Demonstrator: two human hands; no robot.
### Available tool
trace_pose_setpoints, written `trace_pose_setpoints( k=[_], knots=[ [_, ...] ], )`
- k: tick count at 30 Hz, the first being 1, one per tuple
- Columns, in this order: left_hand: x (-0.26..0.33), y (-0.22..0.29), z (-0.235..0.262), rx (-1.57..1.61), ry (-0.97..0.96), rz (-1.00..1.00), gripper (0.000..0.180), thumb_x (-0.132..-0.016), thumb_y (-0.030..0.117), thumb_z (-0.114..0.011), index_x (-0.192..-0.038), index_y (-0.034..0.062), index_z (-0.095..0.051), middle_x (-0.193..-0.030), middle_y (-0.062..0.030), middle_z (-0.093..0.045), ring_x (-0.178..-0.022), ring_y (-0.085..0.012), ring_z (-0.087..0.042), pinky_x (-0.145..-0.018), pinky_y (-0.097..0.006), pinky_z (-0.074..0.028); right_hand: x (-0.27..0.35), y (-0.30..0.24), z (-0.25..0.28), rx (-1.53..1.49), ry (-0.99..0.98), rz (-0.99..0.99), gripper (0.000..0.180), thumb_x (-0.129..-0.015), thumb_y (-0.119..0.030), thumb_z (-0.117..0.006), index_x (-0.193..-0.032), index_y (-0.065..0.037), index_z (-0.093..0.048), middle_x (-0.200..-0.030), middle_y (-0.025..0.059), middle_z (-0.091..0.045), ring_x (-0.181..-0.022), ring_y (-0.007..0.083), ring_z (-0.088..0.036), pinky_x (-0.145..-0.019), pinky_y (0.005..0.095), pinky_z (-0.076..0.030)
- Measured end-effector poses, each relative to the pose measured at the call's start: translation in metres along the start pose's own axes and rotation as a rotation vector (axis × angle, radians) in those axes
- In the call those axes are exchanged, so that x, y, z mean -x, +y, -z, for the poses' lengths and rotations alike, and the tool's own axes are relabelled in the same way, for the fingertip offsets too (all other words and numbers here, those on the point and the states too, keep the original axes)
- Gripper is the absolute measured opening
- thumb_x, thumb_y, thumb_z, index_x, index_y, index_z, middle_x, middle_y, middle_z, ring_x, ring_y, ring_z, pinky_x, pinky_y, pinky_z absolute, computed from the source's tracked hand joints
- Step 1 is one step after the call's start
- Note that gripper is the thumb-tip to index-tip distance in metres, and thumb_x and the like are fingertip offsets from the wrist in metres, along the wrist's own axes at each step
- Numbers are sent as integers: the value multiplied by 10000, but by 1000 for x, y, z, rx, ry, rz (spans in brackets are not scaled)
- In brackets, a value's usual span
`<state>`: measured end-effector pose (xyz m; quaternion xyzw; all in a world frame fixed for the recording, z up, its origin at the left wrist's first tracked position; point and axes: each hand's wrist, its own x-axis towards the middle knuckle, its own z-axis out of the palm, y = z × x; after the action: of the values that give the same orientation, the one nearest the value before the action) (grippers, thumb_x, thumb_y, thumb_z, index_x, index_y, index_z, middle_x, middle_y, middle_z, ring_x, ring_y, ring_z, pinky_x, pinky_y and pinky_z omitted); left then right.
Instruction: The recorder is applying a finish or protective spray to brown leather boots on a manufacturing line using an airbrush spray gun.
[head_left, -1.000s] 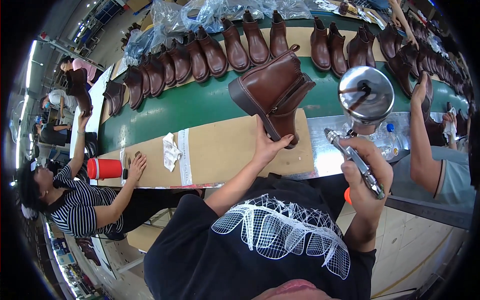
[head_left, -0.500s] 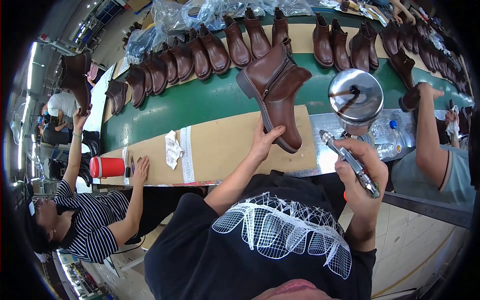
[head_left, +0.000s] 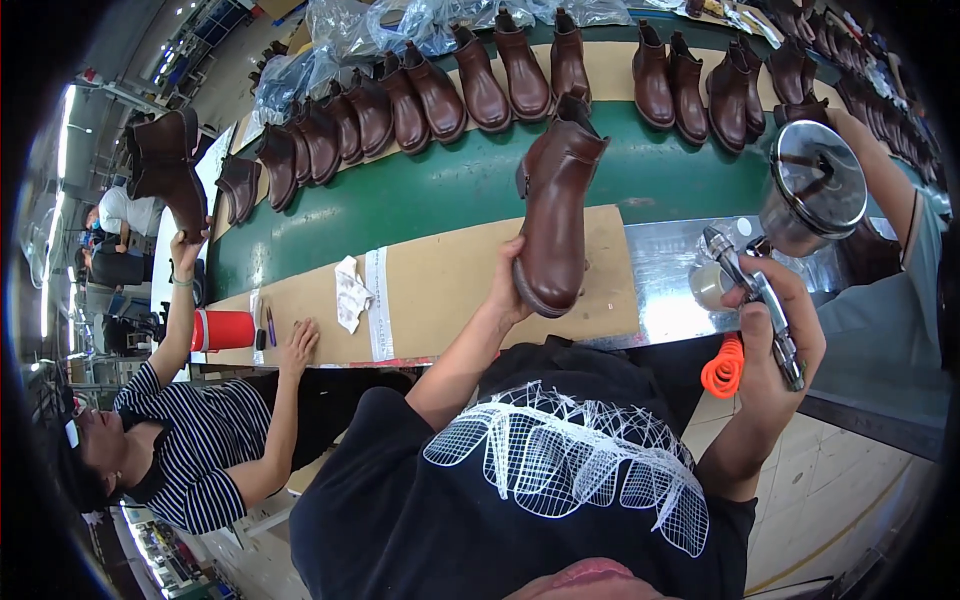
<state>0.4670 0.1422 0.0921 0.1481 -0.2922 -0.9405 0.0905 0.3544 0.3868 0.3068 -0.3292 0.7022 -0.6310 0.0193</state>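
Observation:
My left hand (head_left: 503, 292) grips a brown ankle boot (head_left: 555, 205) by its sole and holds it up over a cardboard sheet (head_left: 440, 285), the shaft pointing away from me. My right hand (head_left: 775, 325) is closed around the handle of a metal spray gun (head_left: 752, 285), whose nozzle points toward the boot. A shiny metal cup (head_left: 812, 188) sits on top of the gun. An orange coiled hose (head_left: 722, 368) hangs below it.
A green conveyor belt (head_left: 420, 190) carries a row of brown boots (head_left: 430, 95). A co-worker in a striped shirt (head_left: 195, 455) on the left lifts a boot (head_left: 165, 170), one hand on the cardboard. A red cup (head_left: 222, 330) and a white rag (head_left: 350, 295) lie there. Another person's arm (head_left: 885, 175) reaches in at right.
My left hand has turned the boot from a tilted pose to nearly upright and brought it lower and closer. The co-worker on the left has raised a boot overhead.

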Motion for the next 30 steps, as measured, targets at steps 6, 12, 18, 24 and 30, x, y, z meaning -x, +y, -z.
trace_pose_setpoints(
  k=[6,12,18,24,30],
  knots=[
    [-3,9,-6,470,-533,223,777,-882,645,-407,-1383,50,-410,-1119,-279,-597,-908,-460,-638,-588,-497,-575,1,-4,4,15,-52,-23,289,-856,-174,-717,-1068,15,-664,-860,41,-637,-793,103,-599,-718,235,-454],
    [8,7,-8,708,-397,363,692,-921,586,-430,-1366,56,-431,-1118,-272,-574,-812,-472,-620,-515,-449,-560,1,-5,1,106,-111,-4,327,-805,-239,-762,-1023,-8,-688,-878,67,-683,-813,164,-595,-790,287,-426],
    [5,-9,15,811,-533,439,680,-927,539,-470,-1394,49,-401,-1217,-270,-508,-877,-468,-571,-483,-406,-543,-1,-6,-6,149,-175,30,323,-747,-242,-795,-987,-47,-702,-926,51,-710,-773,166,-581,-798,284,-393],
    [5,-9,17,823,-664,437,655,-949,516,-431,-1410,54,-379,-1263,-260,-501,-865,-468,-535,-433,-386,-508,11,0,-2,101,-115,-49,324,-725,-223,-802,-980,-48,-705,-932,52,-710,-749,157,-567,-799,282,-383],
    [6,-5,17,852,-563,501,769,-887,610,-488,-1471,129,-348,-971,-350,-528,-478,-291,-522,-332,-292,-404,22,2,1,144,-251,-48,320,-710,-212,-804,-978,-62,-713,-925,33,-712,-738,143,-556,-788,283,-368]
  ],
)
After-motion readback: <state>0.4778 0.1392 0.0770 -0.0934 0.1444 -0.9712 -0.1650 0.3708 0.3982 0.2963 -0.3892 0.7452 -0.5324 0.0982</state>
